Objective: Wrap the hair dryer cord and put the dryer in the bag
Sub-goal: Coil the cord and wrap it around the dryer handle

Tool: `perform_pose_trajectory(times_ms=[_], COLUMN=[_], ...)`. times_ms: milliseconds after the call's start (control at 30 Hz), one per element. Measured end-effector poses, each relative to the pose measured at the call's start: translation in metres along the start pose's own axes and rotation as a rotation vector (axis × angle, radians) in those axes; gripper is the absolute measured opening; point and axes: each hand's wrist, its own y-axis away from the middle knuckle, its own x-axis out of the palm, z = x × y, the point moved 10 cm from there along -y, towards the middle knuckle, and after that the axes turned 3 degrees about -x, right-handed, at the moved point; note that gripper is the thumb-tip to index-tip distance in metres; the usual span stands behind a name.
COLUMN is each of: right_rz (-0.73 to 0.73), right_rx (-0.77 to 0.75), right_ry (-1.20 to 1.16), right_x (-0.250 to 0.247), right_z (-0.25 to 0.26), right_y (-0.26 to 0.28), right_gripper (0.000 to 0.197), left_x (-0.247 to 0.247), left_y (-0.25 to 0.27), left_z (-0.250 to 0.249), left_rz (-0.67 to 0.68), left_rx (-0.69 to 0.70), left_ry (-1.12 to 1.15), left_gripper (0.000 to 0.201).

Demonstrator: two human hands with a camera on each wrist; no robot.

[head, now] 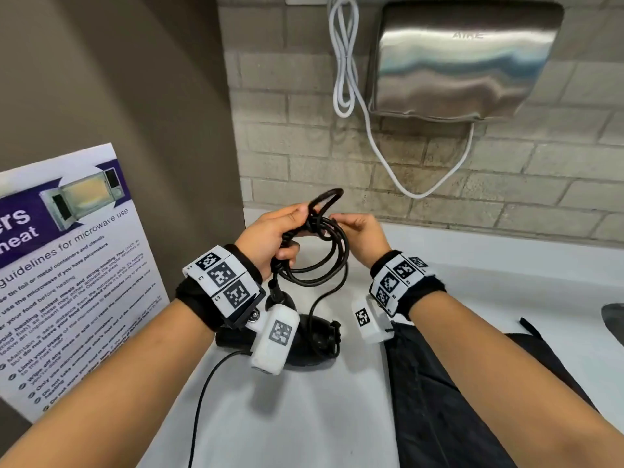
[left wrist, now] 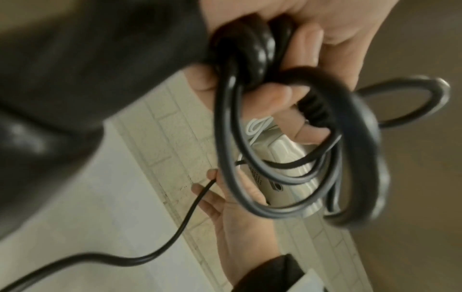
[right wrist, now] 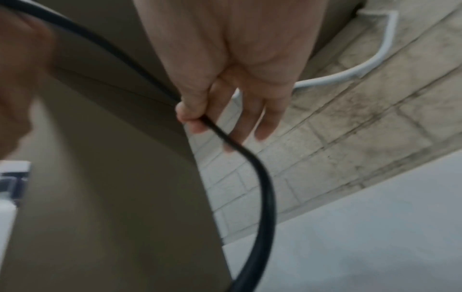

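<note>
My left hand (head: 287, 228) grips a bundle of black cord loops (head: 324, 251) above the white counter (head: 489, 265); the left wrist view shows my fingers (left wrist: 275, 98) curled round the coils (left wrist: 350, 150). My right hand (head: 351, 228) pinches a strand of the same cord (right wrist: 225, 136) between thumb and forefinger, close to the bundle. The black hair dryer (head: 314, 336) lies on the counter below my left wrist, partly hidden by the wrist camera. A loose length of cord (head: 209, 383) trails off the counter's front. The black bag (head: 449, 400) lies flat under my right forearm.
A steel hand dryer (head: 462, 59) hangs on the brick wall with a white cable (head: 344, 62) looped beside it. A microwave-guidelines poster (head: 67, 271) leans on the brown wall at left. A dark object (head: 614, 319) sits at the right edge.
</note>
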Motion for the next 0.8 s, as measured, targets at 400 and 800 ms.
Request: perform_pose_trajectory(times_ms=[400,800], right_rz=[0.085,0.391], right_rx=[0.345,-0.051], right_ry=[0.770,0.179], right_x=[-0.044,0.031], right_z=[-0.056,0.006], right_y=[0.009,0.033], right_gripper=[0.020,0.013], left_x=[0.002,-0.003], left_y=[0.002,0.000], left_z=[-0.011,-0.013], left_rz=[-0.084,-0.107], left_rx=[0.066,0.111], left_ry=[-0.062,-0.197], left_gripper=[0.011,0.017])
